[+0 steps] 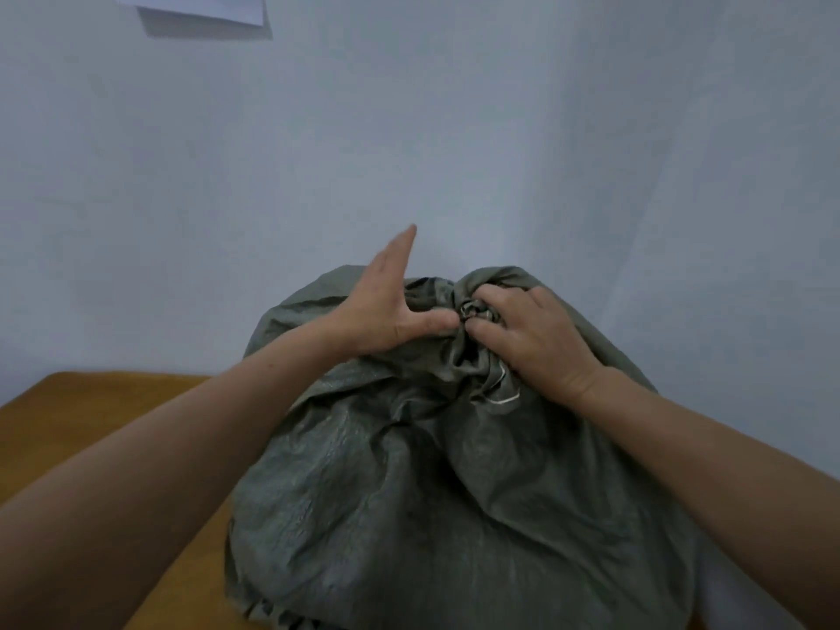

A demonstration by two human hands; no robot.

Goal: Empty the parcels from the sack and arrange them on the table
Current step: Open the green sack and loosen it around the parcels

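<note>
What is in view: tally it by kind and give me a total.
sack: 1
hands: 2, the left hand and the right hand
table: 1
paper on the wall: 1
parcels: 0 visible, as the sack's mouth is bunched shut
Total: 5

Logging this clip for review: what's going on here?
A person is working at a grey-green woven sack standing on a wooden table against a pale wall. The right hand grips the sack's tied neck, fingers curled into the knot, while the left hand, fingers straight, presses its thumb against the same spot. The sack is still closed; no parcels are out yet.
</note>
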